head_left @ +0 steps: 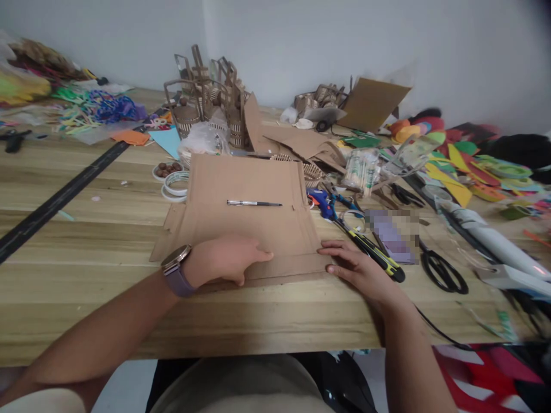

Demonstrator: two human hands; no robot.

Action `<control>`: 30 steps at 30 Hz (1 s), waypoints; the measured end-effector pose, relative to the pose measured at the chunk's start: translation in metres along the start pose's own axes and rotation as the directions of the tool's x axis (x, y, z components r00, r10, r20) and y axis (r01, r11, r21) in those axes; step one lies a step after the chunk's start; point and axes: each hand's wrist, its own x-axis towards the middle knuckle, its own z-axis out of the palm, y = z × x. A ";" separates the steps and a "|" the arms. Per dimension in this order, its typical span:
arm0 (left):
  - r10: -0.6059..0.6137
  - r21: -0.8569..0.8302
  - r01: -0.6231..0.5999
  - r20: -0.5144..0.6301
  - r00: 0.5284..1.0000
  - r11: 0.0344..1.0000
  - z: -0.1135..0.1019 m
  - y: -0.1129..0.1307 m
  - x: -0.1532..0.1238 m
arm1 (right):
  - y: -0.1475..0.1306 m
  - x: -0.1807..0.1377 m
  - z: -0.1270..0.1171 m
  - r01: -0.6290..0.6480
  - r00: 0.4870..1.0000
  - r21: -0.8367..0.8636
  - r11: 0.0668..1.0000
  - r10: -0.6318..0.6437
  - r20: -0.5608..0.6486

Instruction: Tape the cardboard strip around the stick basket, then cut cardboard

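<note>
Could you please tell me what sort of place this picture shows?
It is probably a craft workspace: brown cardboard lies on a wooden table, a yellow-and-black cutter lies to its right, and small handled baskets stand behind.

One head-worn camera looks forward and down from above the wearer's torso (pixel 241 387), which edges the bottom of the view; the left forearm (pixel 107 335) and right forearm (pixel 411 355) enter close to the lens from the lower sides; the cardboard (pixel 241 221) sits near centre; the wood-grain table (pixel 86 246) stretches away toward a pale wall (pixel 336 34) across the top.
</note>
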 end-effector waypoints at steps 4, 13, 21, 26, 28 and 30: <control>0.007 0.003 -0.007 -0.001 1.000 1.000 0.000 0.000 0.001 | -0.001 0.000 0.000 0.000 1.000 0.006 1.000 0.000 0.005; 0.046 -0.004 -0.046 -0.035 0.998 0.999 0.002 -0.001 0.001 | 0.003 0.000 -0.001 -0.029 0.999 0.005 1.000 0.029 0.013; 0.058 0.017 -0.057 -0.051 0.997 0.998 0.005 -0.005 0.004 | 0.008 0.001 0.000 -0.019 1.000 -0.030 0.999 0.019 0.013; 0.066 0.007 -0.065 -0.054 0.996 0.998 0.005 -0.005 0.004 | 0.010 0.002 -0.001 -0.008 1.000 -0.037 0.999 0.008 0.015; 0.069 -0.004 -0.069 -0.057 0.996 0.998 0.005 -0.004 0.004 | 0.010 0.002 -0.001 -0.004 1.000 -0.041 0.999 0.005 0.010; 0.072 -0.012 -0.073 -0.061 0.996 0.997 0.005 -0.005 0.003 | 0.011 0.002 -0.001 -0.002 1.000 -0.043 0.999 0.002 0.008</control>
